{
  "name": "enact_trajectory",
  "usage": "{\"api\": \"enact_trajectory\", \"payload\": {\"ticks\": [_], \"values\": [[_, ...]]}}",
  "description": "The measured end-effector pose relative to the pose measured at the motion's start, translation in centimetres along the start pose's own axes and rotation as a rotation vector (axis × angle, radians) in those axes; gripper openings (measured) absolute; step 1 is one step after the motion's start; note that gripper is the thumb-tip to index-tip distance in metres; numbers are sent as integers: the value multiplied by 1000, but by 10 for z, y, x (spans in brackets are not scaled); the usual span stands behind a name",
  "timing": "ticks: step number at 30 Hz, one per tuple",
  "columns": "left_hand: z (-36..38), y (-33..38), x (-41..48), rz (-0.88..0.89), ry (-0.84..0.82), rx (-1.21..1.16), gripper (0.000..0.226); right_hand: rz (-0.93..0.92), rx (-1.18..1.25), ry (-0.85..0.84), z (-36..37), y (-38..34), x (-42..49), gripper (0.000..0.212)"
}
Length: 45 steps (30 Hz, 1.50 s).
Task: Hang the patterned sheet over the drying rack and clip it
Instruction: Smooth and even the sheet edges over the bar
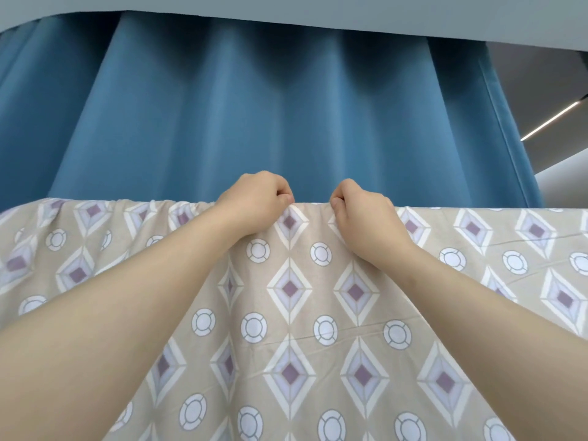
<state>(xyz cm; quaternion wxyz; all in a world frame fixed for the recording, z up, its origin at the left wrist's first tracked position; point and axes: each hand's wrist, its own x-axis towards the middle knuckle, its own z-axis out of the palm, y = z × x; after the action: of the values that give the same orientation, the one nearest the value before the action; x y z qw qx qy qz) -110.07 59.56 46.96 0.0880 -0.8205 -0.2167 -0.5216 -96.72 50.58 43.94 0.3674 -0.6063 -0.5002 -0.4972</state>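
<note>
1. Patterned sheet (318, 297) lay draped over the top edge; rack itself hidden.
2. Left hand (254, 202) & right hand (362, 211) were closed, each pinching the top fold, near each other.
3. Recommended: slide hands apart w/ even tension, smoothing the gathers at left before clipping.

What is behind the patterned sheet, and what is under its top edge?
Behind the patterned sheet hangs a blue curtain. The left hand and right hand pinch the top edge. Whatever supports that edge is fully covered by the fabric; no rack or clip is visible.
</note>
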Motion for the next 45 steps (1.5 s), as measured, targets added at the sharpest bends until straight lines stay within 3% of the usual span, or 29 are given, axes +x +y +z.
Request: {"api": "enact_trajectory", "payload": {"ticks": [5,9,11,14,17,21,28,33,37,41,45], "values": [[4,4,-5,-164,65,260,18,22,1,7,0,-4,4,18],[15,4,-7,-30,67,251,29,-37,22,-52,5,-5,1,24],[16,-7,-12,-40,35,300,35,-10,1,-48,8,1,-1,26],[12,-29,-19,-68,134,378,34,87,-100,36,14,8,0,29],[6,-40,-22,-55,164,251,31,104,-143,75,19,-4,3,32],[-11,-52,-21,-6,178,26,28,-74,-39,-9,27,-36,5,33],[-28,-98,-23,12,72,135,31,9,15,-65,48,-85,25,32],[-36,-122,-19,122,10,90,29,97,-107,39,66,-99,25,33],[-40,-133,-17,139,82,25,26,160,-138,50,66,-105,25,32],[-40,-150,-19,112,229,217,27,196,-161,26,65,-111,26,34],[-39,-147,-18,97,186,211,29,236,-185,30,62,-116,27,34]]}}
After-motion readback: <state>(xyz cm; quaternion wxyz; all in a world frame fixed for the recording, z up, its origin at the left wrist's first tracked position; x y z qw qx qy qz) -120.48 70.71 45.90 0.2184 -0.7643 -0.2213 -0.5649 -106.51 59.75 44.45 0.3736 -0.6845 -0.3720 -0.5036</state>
